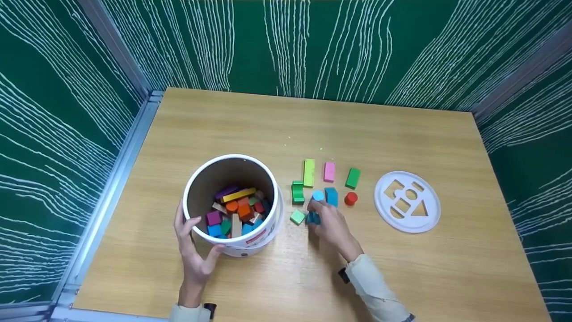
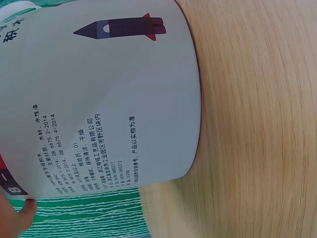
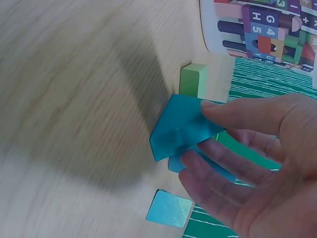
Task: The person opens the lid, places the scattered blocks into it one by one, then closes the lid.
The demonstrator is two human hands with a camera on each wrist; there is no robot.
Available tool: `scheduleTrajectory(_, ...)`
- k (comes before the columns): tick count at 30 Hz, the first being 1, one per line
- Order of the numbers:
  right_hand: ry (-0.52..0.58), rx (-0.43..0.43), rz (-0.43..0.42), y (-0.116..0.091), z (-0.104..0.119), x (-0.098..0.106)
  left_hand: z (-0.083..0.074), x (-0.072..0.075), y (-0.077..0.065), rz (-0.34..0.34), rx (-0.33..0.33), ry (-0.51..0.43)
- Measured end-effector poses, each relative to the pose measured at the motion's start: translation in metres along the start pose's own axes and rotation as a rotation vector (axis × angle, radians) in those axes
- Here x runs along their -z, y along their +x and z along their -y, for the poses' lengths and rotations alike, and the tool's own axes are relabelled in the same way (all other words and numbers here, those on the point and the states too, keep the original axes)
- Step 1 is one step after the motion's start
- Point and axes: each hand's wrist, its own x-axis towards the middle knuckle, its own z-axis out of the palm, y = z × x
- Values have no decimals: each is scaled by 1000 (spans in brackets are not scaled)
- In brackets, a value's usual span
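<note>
Left hand (image 1: 193,259) spread on 1 white cylindrical bucket (image 1: 257,243) nearer table's (image 1: 357,134) left edge; right hand (image 1: 331,226) pinches 1 teal prism (image 3: 185,126); 8 multicoloured blocks (image 1: 309,172) outside.

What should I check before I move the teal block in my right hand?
1. Left hand on the bucket: ok, touching at its rim.
2. Right hand holding the teal block: ok, between thumb and fingers.
3. Bucket open: ok, the lid lies apart on the table.
4. Room around the right hand: not ok, the light green block and light blue block are close.
5. Teal block clear of the table: cannot tell.
</note>
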Motion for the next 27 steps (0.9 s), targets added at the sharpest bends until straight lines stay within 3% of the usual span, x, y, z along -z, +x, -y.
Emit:
scheduleTrajectory(5, -7, 22, -18, -1, -3, -4, 0, -1, 0, -2, -17, 2)
scheduleTrajectory(17, 9, -98, 40, -5, -7, -10, 0, -1, -1, 1, 0, 4)
scheduleTrajectory(27, 68, -95, 62, -5, -9, -8, -1, 0, 0, 2, 10, 11)
